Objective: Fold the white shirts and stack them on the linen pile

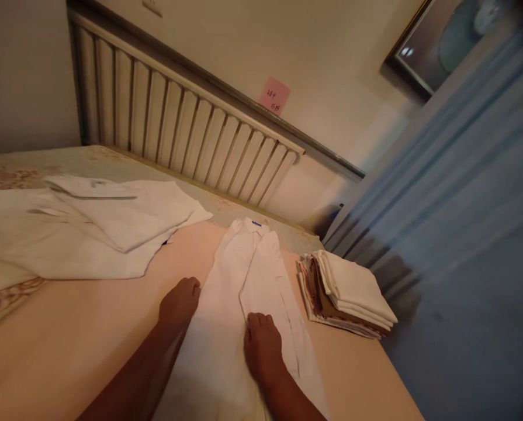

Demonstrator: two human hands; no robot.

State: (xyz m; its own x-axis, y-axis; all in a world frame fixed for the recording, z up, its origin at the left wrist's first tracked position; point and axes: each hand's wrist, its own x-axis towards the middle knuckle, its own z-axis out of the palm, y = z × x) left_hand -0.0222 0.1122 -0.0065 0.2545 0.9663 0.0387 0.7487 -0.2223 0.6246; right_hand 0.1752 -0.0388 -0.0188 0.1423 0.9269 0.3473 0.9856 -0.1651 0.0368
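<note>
A long white coat [226,304] lies front up, its collar and blue label at the far end. One front panel overlaps the other along the middle, and a sleeve runs down the right side. My left hand [181,301] is at the coat's left edge, fingers closed on the fabric there. Lower down, near the middle opening, my right hand [263,345] rests on the coat with its fingers curled around the panel's edge. The coat's near end runs out of view between my forearms.
White garments [103,234] lie loosely on the left. A stack of folded cloths [353,289] stands to the right, beside a blue curtain [463,280]. The coat lies on a peach-coloured cover [112,327]. Beyond it are a radiator [177,123] and a wall with a pink note [273,95].
</note>
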